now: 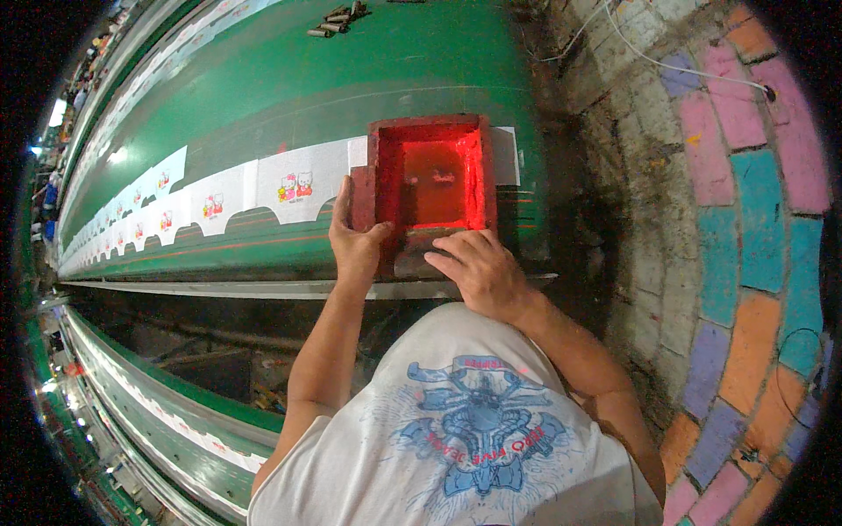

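A red-stained screen printing frame [490, 175] lies over a row of white fabric pieces [239, 186] on a long green table. Wet red ink [431, 180] covers the mesh inside its raised walls. My left hand [356, 249] grips the frame's left edge, thumb on top and fingers along the outer side. At the near right corner, my right hand [487, 273] has its fingers bent over the front edge. Small colourful cartoon figures are printed on the pieces to the left. A bare white piece [504, 156] sticks out from under the frame on the right.
The green table [351, 74] runs away to the far left, with several small cylindrical pieces [337, 21] at its far side. A metal rail [263, 288] follows its near edge. On the right stands a wall of painted bricks [756, 219] with a white cable [667, 63].
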Demonstrator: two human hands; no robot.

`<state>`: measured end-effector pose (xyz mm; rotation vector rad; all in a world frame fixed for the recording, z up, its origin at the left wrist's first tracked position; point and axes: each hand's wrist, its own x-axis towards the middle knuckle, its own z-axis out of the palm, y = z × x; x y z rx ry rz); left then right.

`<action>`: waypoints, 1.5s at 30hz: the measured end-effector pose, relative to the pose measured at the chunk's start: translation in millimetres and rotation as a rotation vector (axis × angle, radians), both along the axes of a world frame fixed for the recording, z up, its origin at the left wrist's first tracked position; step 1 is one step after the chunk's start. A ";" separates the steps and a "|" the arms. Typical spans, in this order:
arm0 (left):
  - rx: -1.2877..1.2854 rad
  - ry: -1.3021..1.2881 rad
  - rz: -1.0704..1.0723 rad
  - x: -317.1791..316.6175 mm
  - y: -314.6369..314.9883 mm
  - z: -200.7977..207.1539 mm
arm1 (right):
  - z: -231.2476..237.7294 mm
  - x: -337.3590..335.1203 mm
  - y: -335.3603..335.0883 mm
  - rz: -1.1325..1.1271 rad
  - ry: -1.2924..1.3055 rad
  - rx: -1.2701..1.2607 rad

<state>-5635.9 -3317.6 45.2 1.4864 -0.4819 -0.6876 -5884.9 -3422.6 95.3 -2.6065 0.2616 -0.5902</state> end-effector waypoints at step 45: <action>-0.227 0.060 0.076 -11.5 -7.6 -23.9 | 21.3 18.9 9.8 0.090 0.309 -0.093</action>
